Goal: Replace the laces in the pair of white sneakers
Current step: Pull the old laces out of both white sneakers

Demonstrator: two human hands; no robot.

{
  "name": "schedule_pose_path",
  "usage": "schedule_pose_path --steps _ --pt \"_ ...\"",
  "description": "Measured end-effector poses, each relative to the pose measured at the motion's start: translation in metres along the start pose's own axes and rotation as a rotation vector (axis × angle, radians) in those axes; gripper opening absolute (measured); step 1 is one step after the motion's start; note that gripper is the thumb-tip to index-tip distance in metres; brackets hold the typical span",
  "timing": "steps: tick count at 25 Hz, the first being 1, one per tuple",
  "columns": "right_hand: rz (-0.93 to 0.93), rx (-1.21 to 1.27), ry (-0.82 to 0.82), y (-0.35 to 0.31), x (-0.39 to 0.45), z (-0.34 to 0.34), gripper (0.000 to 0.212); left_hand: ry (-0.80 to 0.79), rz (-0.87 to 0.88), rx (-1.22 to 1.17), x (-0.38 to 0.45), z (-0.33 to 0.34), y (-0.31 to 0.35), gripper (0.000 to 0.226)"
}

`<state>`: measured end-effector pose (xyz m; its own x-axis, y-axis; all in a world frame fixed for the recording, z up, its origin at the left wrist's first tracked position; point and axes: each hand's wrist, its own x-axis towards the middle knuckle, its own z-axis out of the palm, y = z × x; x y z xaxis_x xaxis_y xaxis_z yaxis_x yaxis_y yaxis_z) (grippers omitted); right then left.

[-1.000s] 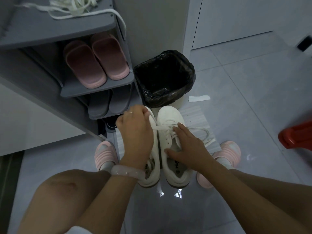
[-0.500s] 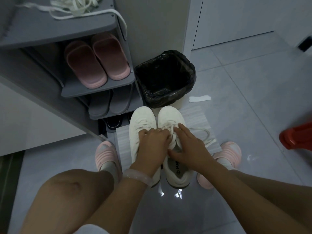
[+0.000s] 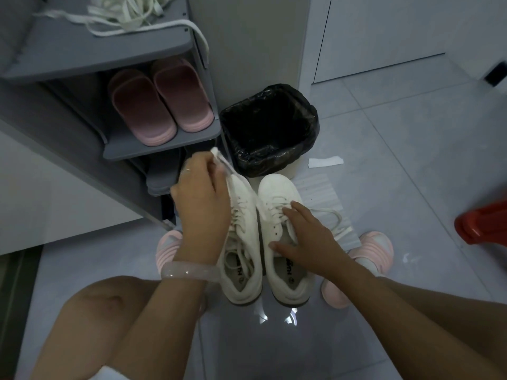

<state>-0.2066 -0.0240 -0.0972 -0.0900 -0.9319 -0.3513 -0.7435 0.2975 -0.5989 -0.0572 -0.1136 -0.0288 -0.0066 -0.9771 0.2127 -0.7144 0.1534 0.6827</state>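
Two white sneakers stand side by side on the floor, toes away from me: the left sneaker (image 3: 244,259) and the right sneaker (image 3: 279,198). My left hand (image 3: 201,198) hovers over the left sneaker and pinches a white lace (image 3: 223,164), drawn taut up and to the left from the right sneaker's eyelets. My right hand (image 3: 307,237) presses down on the right sneaker's tongue, fingers spread. The lace's other end (image 3: 336,223) loops loosely to the right. A pile of spare white laces (image 3: 131,12) lies on the rack's top shelf.
A grey shoe rack (image 3: 162,146) at left holds pink slippers (image 3: 162,102). A black-lined bin (image 3: 269,130) stands just beyond the sneakers. A white mat (image 3: 321,190) lies under them. My feet wear pink slippers (image 3: 373,250). A red stool (image 3: 482,223) is at right.
My left hand went down to the right sneaker's eyelets, then rose up and left, pulling the lace out taut. My right hand stayed pressing on the right sneaker.
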Motion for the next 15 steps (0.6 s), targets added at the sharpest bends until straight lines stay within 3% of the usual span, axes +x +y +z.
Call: schedule_pose_path --steps 3,6,8,11,13,15 --pt "0.041 0.155 0.187 0.001 0.006 -0.011 0.027 -0.309 -0.084 0.122 -0.017 0.007 -0.006 0.040" --pt "0.095 0.072 0.209 -0.001 0.010 -0.015 0.020 -0.530 0.009 0.171 -0.042 0.022 -0.006 0.021" --pt "0.080 -0.038 0.193 -0.007 0.013 -0.011 0.020 -0.667 0.131 0.223 -0.057 0.033 -0.007 0.024" --pt "0.055 -0.172 0.190 -0.017 0.017 -0.007 0.013 -0.660 0.197 0.307 -0.068 0.043 -0.010 0.029" --pt "0.105 -0.004 0.196 -0.021 0.020 -0.010 0.007 -0.628 0.157 0.292 -0.068 0.048 -0.012 0.025" --pt "0.214 0.301 0.126 -0.026 0.020 -0.014 0.019 -0.628 0.101 0.272 -0.064 0.050 -0.014 0.025"
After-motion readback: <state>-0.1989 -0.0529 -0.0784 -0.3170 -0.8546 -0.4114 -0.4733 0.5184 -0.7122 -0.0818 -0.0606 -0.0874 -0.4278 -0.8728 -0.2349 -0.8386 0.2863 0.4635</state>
